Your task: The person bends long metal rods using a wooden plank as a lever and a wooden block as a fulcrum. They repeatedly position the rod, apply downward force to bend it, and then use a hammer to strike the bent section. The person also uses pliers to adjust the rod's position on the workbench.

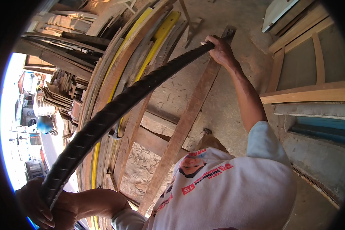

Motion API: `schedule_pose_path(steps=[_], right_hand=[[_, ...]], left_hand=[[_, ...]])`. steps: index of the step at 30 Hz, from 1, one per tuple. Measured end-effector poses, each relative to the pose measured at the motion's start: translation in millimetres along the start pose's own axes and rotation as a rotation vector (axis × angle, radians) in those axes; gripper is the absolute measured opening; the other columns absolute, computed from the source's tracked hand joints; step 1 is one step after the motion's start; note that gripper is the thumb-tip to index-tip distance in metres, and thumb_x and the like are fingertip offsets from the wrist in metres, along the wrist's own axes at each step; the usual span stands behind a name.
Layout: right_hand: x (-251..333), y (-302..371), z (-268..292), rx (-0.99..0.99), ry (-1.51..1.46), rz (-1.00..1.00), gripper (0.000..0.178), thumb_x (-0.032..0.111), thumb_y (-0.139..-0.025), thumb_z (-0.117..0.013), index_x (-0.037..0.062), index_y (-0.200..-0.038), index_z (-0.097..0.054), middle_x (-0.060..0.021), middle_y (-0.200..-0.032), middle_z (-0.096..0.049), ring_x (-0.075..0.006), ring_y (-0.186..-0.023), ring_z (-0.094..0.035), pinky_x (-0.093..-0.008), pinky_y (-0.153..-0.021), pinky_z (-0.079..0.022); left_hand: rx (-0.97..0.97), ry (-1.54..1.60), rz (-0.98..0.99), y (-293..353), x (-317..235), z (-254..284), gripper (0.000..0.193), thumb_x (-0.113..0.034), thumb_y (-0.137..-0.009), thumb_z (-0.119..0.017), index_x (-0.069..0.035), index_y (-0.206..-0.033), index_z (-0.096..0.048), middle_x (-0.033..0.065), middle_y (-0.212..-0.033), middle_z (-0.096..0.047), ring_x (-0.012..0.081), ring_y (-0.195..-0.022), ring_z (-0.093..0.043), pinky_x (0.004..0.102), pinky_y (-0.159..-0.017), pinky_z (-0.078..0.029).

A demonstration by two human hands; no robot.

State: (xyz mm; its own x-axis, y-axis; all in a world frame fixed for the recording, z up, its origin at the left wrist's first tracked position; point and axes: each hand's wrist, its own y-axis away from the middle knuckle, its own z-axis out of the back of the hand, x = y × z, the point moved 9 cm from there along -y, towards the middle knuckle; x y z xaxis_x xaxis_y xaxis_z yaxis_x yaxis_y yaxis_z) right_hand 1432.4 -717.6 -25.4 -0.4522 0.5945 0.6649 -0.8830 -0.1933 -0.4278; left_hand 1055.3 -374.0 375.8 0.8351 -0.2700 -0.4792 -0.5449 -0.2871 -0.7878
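Observation:
A long dark bar with slanting ridges, like a rebar (pixel 115 111), runs slantwise from the lower left to the upper middle. My left hand (pixel 51 205) is closed around its near end at the lower left rim, partly in shadow. Farther off, my right hand (pixel 220 51) is closed around the other end, with the arm stretched out. Beneath that hand passes a long brown wooden plank (pixel 188 119). A dark piece (pixel 229 33) shows just past my right fingers; I cannot tell whether it belongs to the bar or the plank.
Long boards with yellow strips (pixel 165 28) lie side by side left of the plank. More timber (pixel 65 53) is piled beyond them. Wooden frames (pixel 318 57) lean at the right, above a grey ledge (pixel 310 153). Shavings litter the floor (pixel 172 92).

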Motion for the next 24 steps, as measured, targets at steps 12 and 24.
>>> schedule_pose_path(steps=[12, 24], right_hand=[[85, 54, -54, 0.497, 0.216, 0.396, 0.032, 0.022, -0.079, -0.086, 0.0047, -0.092, -0.061, -0.0156, -0.092, -0.064, -0.0401, -0.096, -0.061, -0.0498, -0.091, -0.048], [369, 178, -80, 1.171, -0.254, 0.854, 0.063, 0.065, -0.089, -0.067, 0.0041, -0.103, -0.067, -0.0169, -0.085, -0.071, -0.0394, -0.076, -0.071, -0.046, -0.066, -0.056]], left_hand=[[-0.29, -0.229, 0.262, 238, -6, 95, 0.024, -0.025, -0.107, -0.046, -0.008, -0.099, -0.06, 0.001, -0.052, -0.051, 0.0156, -0.053, -0.055, 0.0399, -0.079, -0.049], [0.19, -1.136, 0.714, 204, -40, 73, 0.029, -0.009, -0.1, -0.059, 0.004, -0.125, -0.066, 0.0164, -0.103, -0.074, 0.0349, -0.096, -0.074, 0.0445, -0.089, -0.058]])
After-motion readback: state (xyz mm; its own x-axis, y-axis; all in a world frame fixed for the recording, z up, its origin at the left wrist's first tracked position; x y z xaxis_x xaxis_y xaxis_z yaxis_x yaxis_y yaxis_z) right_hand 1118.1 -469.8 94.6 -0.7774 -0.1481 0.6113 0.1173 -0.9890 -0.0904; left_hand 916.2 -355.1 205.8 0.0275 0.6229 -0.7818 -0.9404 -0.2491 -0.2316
